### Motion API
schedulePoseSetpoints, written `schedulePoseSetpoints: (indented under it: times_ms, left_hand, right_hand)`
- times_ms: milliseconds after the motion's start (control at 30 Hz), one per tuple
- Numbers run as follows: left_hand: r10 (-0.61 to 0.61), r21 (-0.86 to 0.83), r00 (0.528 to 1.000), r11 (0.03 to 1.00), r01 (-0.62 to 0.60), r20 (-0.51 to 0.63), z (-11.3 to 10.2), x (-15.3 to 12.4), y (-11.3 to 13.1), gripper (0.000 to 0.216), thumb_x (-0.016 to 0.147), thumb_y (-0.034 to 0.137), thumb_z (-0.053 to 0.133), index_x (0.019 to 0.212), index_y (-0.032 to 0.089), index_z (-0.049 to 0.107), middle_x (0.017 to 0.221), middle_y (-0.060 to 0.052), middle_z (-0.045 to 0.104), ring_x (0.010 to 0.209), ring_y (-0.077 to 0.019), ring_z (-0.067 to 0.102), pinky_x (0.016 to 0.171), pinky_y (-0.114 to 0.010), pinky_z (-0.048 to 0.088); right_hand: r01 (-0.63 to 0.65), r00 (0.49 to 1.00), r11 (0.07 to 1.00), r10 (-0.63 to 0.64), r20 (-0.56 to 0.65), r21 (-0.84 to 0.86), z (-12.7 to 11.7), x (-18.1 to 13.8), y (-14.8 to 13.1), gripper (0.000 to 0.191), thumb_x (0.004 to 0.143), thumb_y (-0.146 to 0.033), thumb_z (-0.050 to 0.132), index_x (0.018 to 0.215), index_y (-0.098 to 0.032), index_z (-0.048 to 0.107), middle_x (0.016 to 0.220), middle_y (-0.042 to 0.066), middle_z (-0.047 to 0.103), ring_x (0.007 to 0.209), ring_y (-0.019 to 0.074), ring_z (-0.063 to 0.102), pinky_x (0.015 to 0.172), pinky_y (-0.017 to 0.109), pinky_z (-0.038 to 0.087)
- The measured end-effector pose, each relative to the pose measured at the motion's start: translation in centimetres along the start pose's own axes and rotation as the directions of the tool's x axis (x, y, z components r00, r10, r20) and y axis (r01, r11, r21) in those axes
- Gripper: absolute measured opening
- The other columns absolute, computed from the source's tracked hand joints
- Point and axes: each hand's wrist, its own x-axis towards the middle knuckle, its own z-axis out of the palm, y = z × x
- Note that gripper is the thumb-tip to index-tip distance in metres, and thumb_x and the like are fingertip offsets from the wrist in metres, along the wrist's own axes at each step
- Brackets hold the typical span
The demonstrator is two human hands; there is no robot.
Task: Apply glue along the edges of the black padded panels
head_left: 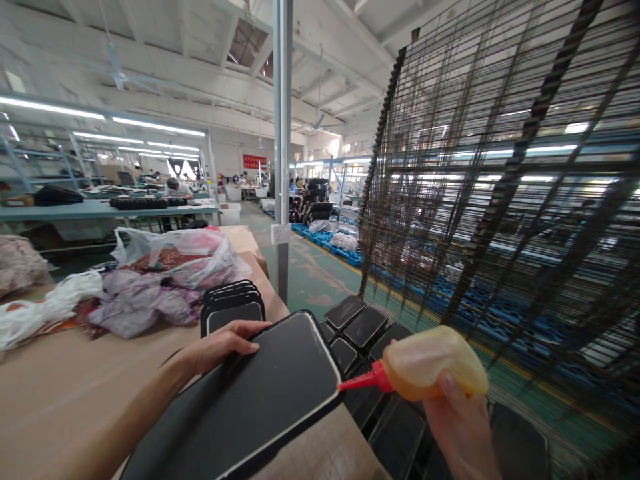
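My left hand [225, 343] rests on the upper left edge of a large black panel [260, 400] with a pale rim, fingers curled over that edge and gripping it. The panel lies tilted on a brown table [60, 393]. My right hand [463, 427] grips a soft yellowish squeeze bottle [433, 363] with a red nozzle [363, 381]. The nozzle tip points left and nearly touches the panel's right rim.
A stack of smaller black panels [233, 310] sits behind my left hand. More black panels [365, 327] lie on a wire drying rack [500, 200] at the right. Plastic bags and fabric [165, 273] cover the table's back. A steel post [283, 147] stands ahead; people work far off.
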Motion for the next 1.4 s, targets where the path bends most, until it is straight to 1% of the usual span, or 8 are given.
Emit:
schedulePoseSetpoints:
  times_ms: [167, 333, 400, 500, 667, 900, 1067, 1400]
  left_hand:
    - [0.019, -0.106, 0.998, 0.994, -0.026, -0.067, -0.6, 0.6, -2.3, 0.058, 0.07, 0.013, 0.062, 0.128, 0.019, 0.056, 0.112, -0.008, 0.068, 0.097, -0.0256, 0.065, 0.085, -0.034, 0.049]
    - [0.02, -0.201, 0.993, 0.979, -0.044, -0.117, -0.4, 1.0, -3.5, 0.059, 0.069, 0.014, 0.066, 0.127, 0.019, 0.056, 0.108, -0.008, 0.07, 0.091, -0.0242, 0.067, 0.08, -0.032, 0.051]
    - [0.021, -0.226, 0.993, 0.973, -0.048, -0.12, -0.1, 1.1, -3.7, 0.058, 0.07, 0.014, 0.067, 0.126, 0.019, 0.057, 0.107, -0.009, 0.07, 0.09, -0.0237, 0.068, 0.08, -0.032, 0.052]
    - [0.019, -0.252, 0.993, 0.967, -0.049, -0.119, 0.2, 1.1, -3.8, 0.057, 0.07, 0.014, 0.068, 0.126, 0.019, 0.057, 0.106, -0.009, 0.07, 0.09, -0.0232, 0.068, 0.08, -0.031, 0.052]
    - [0.033, -0.268, 0.992, 0.961, -0.066, -0.125, 0.1, 1.2, -4.2, 0.057, 0.072, 0.014, 0.068, 0.127, 0.02, 0.056, 0.108, -0.009, 0.07, 0.09, -0.0223, 0.068, 0.079, -0.03, 0.052]
    - [0.071, -0.26, 0.992, 0.961, -0.096, -0.102, -0.3, 1.4, -4.6, 0.055, 0.075, 0.016, 0.067, 0.128, 0.02, 0.055, 0.113, -0.009, 0.068, 0.094, -0.0217, 0.066, 0.083, -0.031, 0.05]
    - [0.098, -0.249, 0.99, 0.961, -0.12, -0.098, -0.3, 1.5, -4.7, 0.054, 0.076, 0.018, 0.067, 0.128, 0.019, 0.055, 0.111, -0.01, 0.068, 0.092, -0.0213, 0.066, 0.081, -0.03, 0.051]
    - [0.109, -0.192, 0.991, 0.974, -0.122, -0.077, -0.1, 1.6, -4.5, 0.051, 0.078, 0.024, 0.067, 0.127, 0.019, 0.055, 0.11, -0.01, 0.068, 0.088, -0.0185, 0.067, 0.077, -0.028, 0.052]
  right_hand:
    - [0.099, 0.974, 0.995, -0.099, -0.204, -0.009, 1.0, -0.7, 0.1, 0.056, 0.055, -0.034, 0.084, 0.106, -0.024, 0.065, 0.092, 0.003, 0.068, 0.084, 0.0229, 0.062, 0.083, 0.037, 0.048]
    - [0.167, 0.946, 0.986, -0.163, -0.279, -0.01, 1.5, -0.8, 0.9, 0.037, 0.054, -0.032, 0.085, 0.085, -0.022, 0.067, 0.086, -0.002, 0.065, 0.084, 0.0167, 0.057, 0.083, 0.029, 0.045]
    - [0.17, 0.942, 0.985, -0.164, -0.293, -0.008, 1.5, -0.8, 1.2, 0.037, 0.054, -0.031, 0.085, 0.085, -0.022, 0.067, 0.081, -0.003, 0.064, 0.083, 0.0165, 0.057, 0.082, 0.029, 0.045]
    - [0.158, 0.945, 0.987, -0.15, -0.292, 0.004, 1.4, -0.7, 1.6, 0.044, 0.054, -0.028, 0.085, 0.094, -0.023, 0.066, 0.084, -0.003, 0.064, 0.085, 0.0164, 0.057, 0.081, 0.028, 0.045]
    - [0.166, 0.95, 0.986, -0.158, -0.268, 0.005, 1.5, -0.8, 1.9, 0.037, 0.056, -0.029, 0.085, 0.086, -0.021, 0.065, 0.082, -0.004, 0.063, 0.081, 0.0146, 0.057, 0.077, 0.025, 0.047]
    - [0.107, 0.956, 0.994, -0.094, -0.278, 0.031, 2.0, -1.1, 2.2, 0.047, 0.052, -0.029, 0.087, 0.094, -0.021, 0.067, 0.086, -0.002, 0.066, 0.081, 0.0154, 0.059, 0.073, 0.024, 0.05]
    - [0.099, 0.959, 0.995, -0.097, -0.265, -0.008, 2.0, -1.5, 2.7, 0.037, 0.055, -0.031, 0.085, 0.085, -0.02, 0.067, 0.076, -0.002, 0.065, 0.079, 0.0162, 0.059, 0.071, 0.024, 0.049]
    - [0.053, 0.976, 0.998, -0.058, -0.211, -0.031, 2.3, -2.1, 3.0, 0.035, 0.055, -0.032, 0.085, 0.083, -0.019, 0.067, 0.075, -0.001, 0.065, 0.078, 0.0173, 0.059, 0.07, 0.026, 0.049]
